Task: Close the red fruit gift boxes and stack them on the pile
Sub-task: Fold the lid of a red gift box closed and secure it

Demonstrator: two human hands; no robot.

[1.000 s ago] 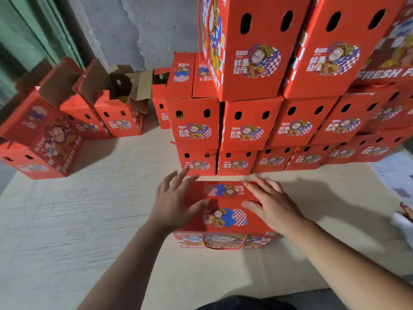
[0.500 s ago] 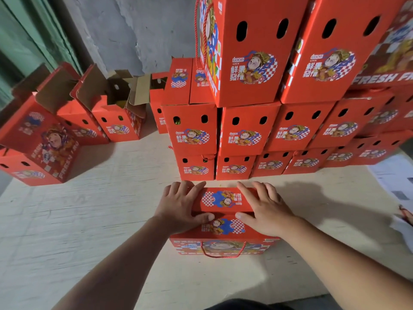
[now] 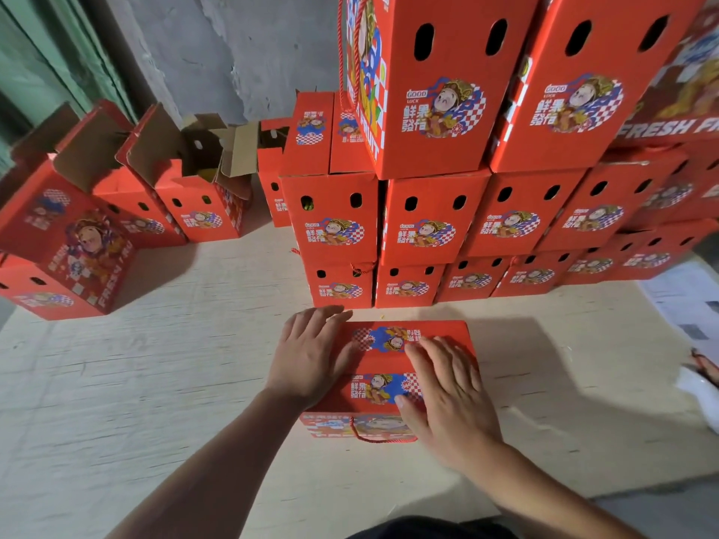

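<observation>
A red fruit gift box (image 3: 383, 365) stands on the pale board in front of me, its two top flaps folded down and a red cord handle hanging on its near side. My left hand (image 3: 311, 354) lies flat on the left part of the lid with straight fingers. My right hand (image 3: 447, 390) presses flat on the right part of the lid. Right behind the box rises the pile of closed red boxes (image 3: 428, 215), several rows high.
Several open red boxes (image 3: 202, 180) with raised cardboard flaps stand at the back left near a green door. Another red box (image 3: 70, 250) lies tilted at the far left. White papers (image 3: 688, 305) lie at the right edge.
Both hands have slid over the lid and flattened on it, pressing the flaps down. The view has dropped closer to the box.
</observation>
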